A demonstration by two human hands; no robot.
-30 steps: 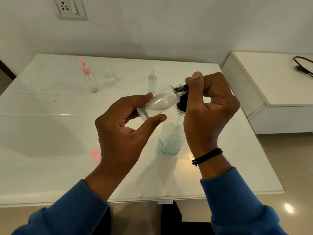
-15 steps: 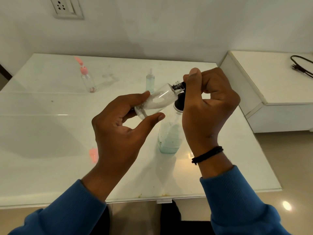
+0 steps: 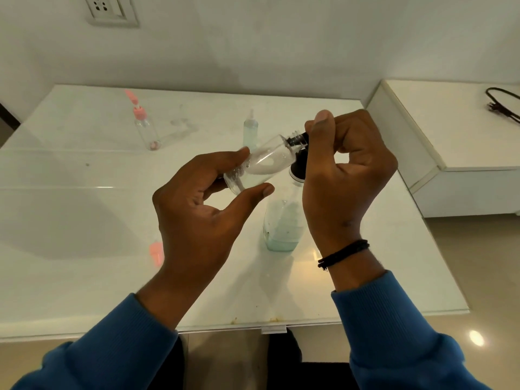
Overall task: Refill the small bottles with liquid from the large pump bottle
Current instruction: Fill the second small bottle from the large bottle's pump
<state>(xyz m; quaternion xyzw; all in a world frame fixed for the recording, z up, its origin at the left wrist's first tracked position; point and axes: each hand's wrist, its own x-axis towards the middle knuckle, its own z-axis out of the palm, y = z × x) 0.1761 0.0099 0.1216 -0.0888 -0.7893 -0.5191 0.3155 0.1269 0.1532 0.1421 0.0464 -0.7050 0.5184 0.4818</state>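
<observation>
A white wall with a socket [image 3: 110, 9] at its upper left stands behind a glossy white table [image 3: 70, 277], and a lower white cabinet [image 3: 450, 136] sits just beside the table's right edge, with a black cable [image 3: 503, 106] on its top near the far right.

Toward the table's far left corner stands a small clear bottle with a pink cap [image 3: 144, 128], the cap's lid flipped open. Near the front left, a loose pink cap [image 3: 156, 252] lies on the surface, partly behind the left hand. Around the middle of the far edge stands a small spray bottle [image 3: 250, 130] with pale liquid inside.

The left hand [image 3: 202, 218] is raised above the table, its thumb and fingertips curled round the base of a small clear bottle [image 3: 264, 164], which lies tilted with its threaded neck pointing up and right (uncapped, with some liquid and droplets showing inside). That neck meets the black pump [image 3: 299, 163] of the pump bottle [image 3: 282, 226], which stands upright on the table near the middle, a little pale blue liquid at its bottom.

The right hand [image 3: 346, 181] has its fingers curled tightly over the pump head, the thumb raised beside the small bottle's neck. A black band [image 3: 344, 253] circles that wrist, and both arms wear blue sleeves [image 3: 394, 333].
</observation>
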